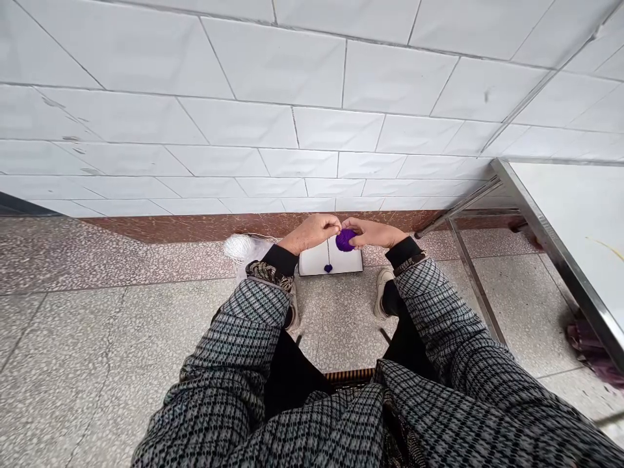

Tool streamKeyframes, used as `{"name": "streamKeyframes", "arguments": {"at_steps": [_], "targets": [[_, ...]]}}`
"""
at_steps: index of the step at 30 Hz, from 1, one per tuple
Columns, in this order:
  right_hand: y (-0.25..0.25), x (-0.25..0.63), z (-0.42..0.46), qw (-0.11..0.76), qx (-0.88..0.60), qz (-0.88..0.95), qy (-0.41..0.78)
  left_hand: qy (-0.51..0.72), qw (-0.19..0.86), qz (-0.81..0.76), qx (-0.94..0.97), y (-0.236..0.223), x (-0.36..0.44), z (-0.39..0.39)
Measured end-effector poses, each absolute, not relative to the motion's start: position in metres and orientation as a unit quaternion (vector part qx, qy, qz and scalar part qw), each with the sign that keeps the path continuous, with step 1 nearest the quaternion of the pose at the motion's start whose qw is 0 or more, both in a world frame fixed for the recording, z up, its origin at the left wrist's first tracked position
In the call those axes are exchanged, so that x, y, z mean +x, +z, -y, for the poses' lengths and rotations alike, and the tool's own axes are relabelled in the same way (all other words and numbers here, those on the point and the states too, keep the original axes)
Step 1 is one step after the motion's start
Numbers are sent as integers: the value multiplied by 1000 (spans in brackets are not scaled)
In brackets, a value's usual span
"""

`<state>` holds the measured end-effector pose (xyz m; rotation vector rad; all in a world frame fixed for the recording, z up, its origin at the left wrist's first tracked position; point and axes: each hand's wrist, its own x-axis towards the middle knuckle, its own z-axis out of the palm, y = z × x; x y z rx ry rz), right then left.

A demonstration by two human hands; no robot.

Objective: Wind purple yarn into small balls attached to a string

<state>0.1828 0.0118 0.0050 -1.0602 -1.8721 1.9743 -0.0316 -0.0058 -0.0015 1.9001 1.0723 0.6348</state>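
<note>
A purple ball of yarn (346, 240) is in my right hand (374, 233), its fingers curled around the ball's right side. My left hand (314, 232) is closed in a pinch just left of the ball, with the fingertips of both hands almost meeting. From beneath my left hand a thin dark strand of yarn (328, 250) hangs down. At its lower end is a small dark purple piece (328, 268), seen against a shallow white tray or box lid (348, 263) with a dark edge. What exactly lies between my left fingertips is too small to make out.
Left of the tray, a white ball of yarn (238, 246) rests by a clear plastic bag (258, 250). A white tiled wall (322, 127) stands ahead. A metal-edged table (565, 253) is at the right. My shoes (383, 292) are on the speckled floor (160, 351).
</note>
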Motion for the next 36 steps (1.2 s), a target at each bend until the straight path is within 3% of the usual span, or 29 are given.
{"name": "streamKeyframes", "arguments": {"at_steps": [4,8,13,16,19,23,29,32,36], "targets": [[10,189,-12,137,-288,611,724,282,421,-449,736,-5,-34,2],[9,192,-15,259,-257,533,763,305,414,-473,716,-9,-33,0],[8,192,-26,459,-309,463,693,254,450,-440,735,-9,-26,4],[2,191,-32,508,-387,438,633,204,467,-389,768,-4,-22,8],[-6,188,-34,471,-473,448,595,184,485,-352,779,2,-20,11],[-14,184,-29,331,-533,541,561,212,485,-356,770,5,-23,12],[0,186,-16,128,-358,648,660,280,472,-425,720,0,-34,6],[9,188,-13,150,-262,621,723,284,473,-446,705,-3,-37,3],[15,188,-15,332,-254,525,741,278,475,-443,708,-5,-36,3]]}}
